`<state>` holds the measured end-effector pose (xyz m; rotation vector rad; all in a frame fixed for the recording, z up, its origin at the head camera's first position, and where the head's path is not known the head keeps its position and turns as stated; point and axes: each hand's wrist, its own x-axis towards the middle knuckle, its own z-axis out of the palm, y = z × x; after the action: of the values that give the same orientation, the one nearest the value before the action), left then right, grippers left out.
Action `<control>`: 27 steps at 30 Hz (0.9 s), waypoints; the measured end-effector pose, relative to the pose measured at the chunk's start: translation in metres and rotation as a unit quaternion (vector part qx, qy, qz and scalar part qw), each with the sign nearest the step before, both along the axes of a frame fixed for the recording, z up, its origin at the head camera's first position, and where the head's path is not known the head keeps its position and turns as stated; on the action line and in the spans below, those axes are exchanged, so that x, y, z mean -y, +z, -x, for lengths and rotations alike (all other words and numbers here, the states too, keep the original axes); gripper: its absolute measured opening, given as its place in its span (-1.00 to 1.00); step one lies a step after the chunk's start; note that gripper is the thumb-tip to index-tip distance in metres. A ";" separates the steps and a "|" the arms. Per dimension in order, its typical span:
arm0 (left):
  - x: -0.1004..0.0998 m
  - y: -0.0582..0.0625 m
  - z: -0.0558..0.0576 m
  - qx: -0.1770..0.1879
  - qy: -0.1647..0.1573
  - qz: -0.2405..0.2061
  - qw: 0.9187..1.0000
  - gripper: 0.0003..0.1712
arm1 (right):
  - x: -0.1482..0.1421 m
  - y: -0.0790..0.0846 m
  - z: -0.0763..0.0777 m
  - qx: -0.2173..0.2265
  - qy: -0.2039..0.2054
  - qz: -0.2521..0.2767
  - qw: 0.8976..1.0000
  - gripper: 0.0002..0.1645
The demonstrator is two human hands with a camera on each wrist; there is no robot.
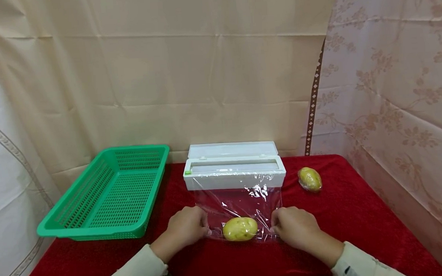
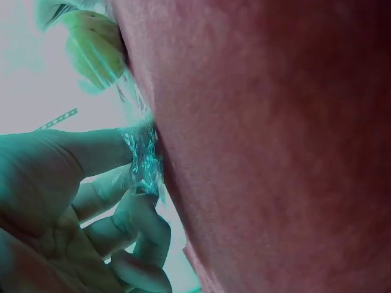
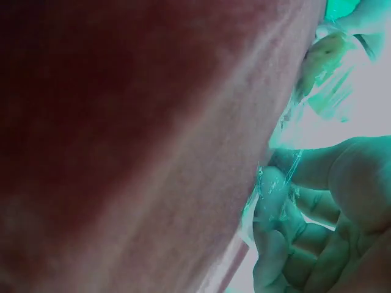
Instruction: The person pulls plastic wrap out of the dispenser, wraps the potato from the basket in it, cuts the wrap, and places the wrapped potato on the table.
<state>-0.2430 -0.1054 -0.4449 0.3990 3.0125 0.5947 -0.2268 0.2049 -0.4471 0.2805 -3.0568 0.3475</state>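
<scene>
A yellow potato [image 1: 240,229] lies on the red cloth near the front, with clear plastic wrap [image 1: 225,202] over it. The wrap stretches back to a white wrap dispenser [image 1: 234,180], whose lid stands up. On the potato's left, my left hand [image 1: 186,226] pinches one corner of the wrap; the left wrist view shows the crumpled film [image 2: 145,162] between thumb and fingers. Across from it, my right hand [image 1: 296,226] pinches the other corner, and the film [image 3: 278,183] bunches at those fingertips in the right wrist view.
At the left stands a green plastic basket [image 1: 146,203] with slotted walls and nothing in it. Another potato [image 1: 310,179], covered in shiny wrap, sits right of the dispenser. Red cloth [image 1: 350,218] covers the table, and hanging curtains [image 1: 216,70] border it behind and at the sides.
</scene>
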 end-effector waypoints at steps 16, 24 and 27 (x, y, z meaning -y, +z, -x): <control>0.010 -0.006 0.009 0.031 -0.005 -0.059 0.998 -0.61 | -0.002 -0.002 -0.002 -0.001 0.021 0.038 0.999 -0.54; 0.009 -0.001 0.007 0.036 -0.002 -0.045 0.998 -0.62 | -0.007 -0.001 -0.003 0.003 0.039 0.054 0.998 -0.61; 0.010 -0.001 0.005 0.033 -0.009 -0.035 0.999 -0.63 | -0.009 0.001 -0.005 0.009 0.047 0.066 0.997 -0.67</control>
<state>-0.2476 -0.1151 -0.4457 0.4002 2.9300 0.6989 -0.2216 0.2140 -0.4460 0.4169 -3.0266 0.5586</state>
